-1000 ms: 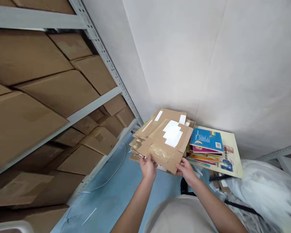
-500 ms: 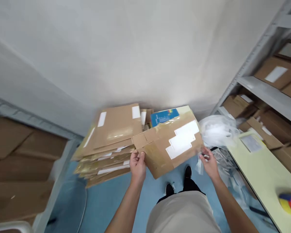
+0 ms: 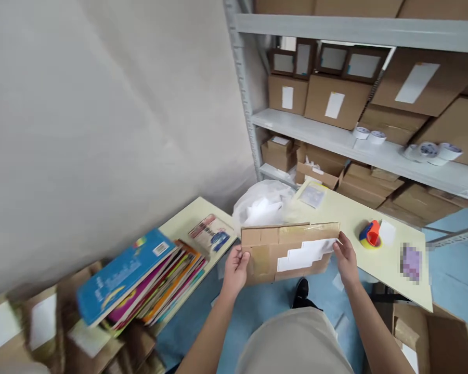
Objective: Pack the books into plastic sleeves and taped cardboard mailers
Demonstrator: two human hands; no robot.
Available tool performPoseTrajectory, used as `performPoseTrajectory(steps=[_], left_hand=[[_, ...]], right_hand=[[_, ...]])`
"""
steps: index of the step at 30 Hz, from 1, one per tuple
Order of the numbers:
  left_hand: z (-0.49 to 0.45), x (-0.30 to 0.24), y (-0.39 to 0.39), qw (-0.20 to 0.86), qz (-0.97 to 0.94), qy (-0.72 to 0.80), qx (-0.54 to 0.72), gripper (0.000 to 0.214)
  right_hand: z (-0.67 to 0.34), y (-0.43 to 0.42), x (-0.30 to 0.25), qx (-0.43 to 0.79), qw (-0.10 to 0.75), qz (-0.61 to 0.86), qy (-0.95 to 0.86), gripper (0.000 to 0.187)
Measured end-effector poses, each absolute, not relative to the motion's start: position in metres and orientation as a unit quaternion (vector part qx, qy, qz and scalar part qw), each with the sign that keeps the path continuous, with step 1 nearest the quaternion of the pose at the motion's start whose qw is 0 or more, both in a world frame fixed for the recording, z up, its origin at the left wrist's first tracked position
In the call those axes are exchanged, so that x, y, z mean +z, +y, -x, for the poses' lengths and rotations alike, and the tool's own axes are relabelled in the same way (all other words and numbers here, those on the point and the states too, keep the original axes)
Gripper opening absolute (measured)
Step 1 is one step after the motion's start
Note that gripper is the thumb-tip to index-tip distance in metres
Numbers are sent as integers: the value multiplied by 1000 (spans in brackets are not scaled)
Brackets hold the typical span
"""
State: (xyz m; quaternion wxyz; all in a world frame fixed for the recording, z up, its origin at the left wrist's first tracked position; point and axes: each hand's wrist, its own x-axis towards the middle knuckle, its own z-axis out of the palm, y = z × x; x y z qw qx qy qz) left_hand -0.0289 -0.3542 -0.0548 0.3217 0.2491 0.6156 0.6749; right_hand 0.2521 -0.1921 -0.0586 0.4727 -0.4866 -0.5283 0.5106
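Note:
A flat brown cardboard package [image 3: 267,259] is held out in front of my body over the blue floor. Overlapping white labels [image 3: 302,255] cover its right part, and strips of clear brownish tape run along it. My left hand [image 3: 236,270] is closed around its left edge, thumb on the near face. At the right edge, my right hand [image 3: 347,257] grips it beside the labels. Both hands' fingers are partly hidden behind the cardboard. Just beyond the package is a translucent plastic bag [image 3: 263,202] with white scraps inside.
A stack of books [image 3: 125,275] lies at the left, beside a pale tabletop [image 3: 193,213]. On the right, a pale table [image 3: 343,208] bears a tape dispenser [image 3: 370,235]. Shelves [image 3: 315,132] with boxes and tape rolls stand behind; an open carton [image 3: 448,337] is at lower right.
My view has turned right, from the pile of cardboard packages toward the table and shelves. The package has moved along and is now more level, with my right hand gripping its right edge.

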Motion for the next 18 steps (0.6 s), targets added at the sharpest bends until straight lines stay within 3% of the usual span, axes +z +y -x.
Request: performPoseTrajectory(steps=[10, 18], left_hand=[[-17, -81, -173, 329, -307, 617, 646, 38], [-34, -84, -95, 338, -344, 595, 643, 51]], right_hand=[[-332, -89, -58, 493, 509, 499, -498, 36], [-349, -77, -76, 482, 527, 527, -460, 37]])
